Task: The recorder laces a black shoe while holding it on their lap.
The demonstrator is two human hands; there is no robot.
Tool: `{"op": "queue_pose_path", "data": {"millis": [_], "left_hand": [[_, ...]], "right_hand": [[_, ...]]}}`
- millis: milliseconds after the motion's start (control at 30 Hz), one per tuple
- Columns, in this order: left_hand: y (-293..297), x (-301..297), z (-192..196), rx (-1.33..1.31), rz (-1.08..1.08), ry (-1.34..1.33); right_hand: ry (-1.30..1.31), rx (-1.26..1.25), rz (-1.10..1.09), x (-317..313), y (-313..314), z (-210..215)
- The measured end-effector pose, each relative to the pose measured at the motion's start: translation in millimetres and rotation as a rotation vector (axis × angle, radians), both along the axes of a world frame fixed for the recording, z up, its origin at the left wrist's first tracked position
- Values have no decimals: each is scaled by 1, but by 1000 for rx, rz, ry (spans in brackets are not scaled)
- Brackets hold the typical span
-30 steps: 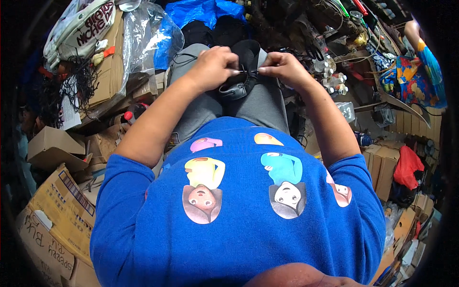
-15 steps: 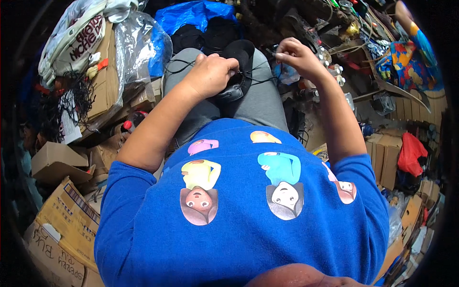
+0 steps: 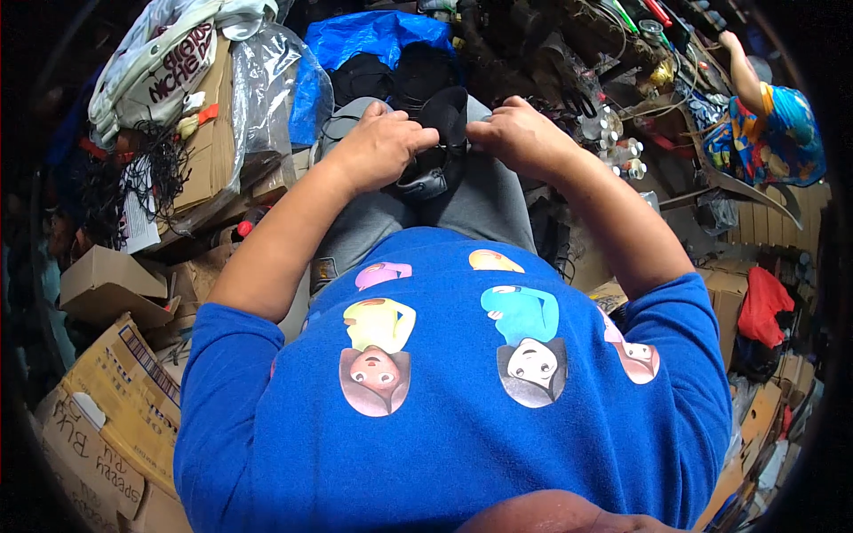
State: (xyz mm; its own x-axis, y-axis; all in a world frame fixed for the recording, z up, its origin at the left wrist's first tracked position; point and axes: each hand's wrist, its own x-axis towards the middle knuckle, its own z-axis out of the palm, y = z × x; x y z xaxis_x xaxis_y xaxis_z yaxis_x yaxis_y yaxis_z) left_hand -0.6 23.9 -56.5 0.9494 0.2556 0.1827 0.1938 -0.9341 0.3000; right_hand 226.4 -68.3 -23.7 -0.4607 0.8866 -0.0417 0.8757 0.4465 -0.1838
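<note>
A black shoe rests on my grey-trousered lap, its opening upward and its shiny end toward me. My left hand is closed at the shoe's left side, thumb and forefinger pressed against its edge. At the right edge, my right hand is also closed, fingertips pinched near the upper. Whatever lies between those fingertips is too small and dark to make out. A thin black cord loops over my left thigh beside the left hand.
More black shoes lie beyond my knees by a blue plastic sheet. Cardboard, clear plastic and a white bag crowd the left. Small bottles stand to the right. Farther right are another person's arm and colourful clothing.
My right hand has come in from the right, down to the shoe's edge; it was raised apart, with a dark cord stretching between. My left hand stays at the shoe.
</note>
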Motion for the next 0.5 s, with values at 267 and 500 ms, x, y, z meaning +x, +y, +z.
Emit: {"op": "queue_pose_path", "data": {"millis": [267,500], "left_hand": [[33,-103,30,-281,409,-24],[-35,9,75,-1485,-220,-515]], "right_hand": [[972,-367,-693,81,-39,-7],[1914,-534,-157,-29,14,11]]}}
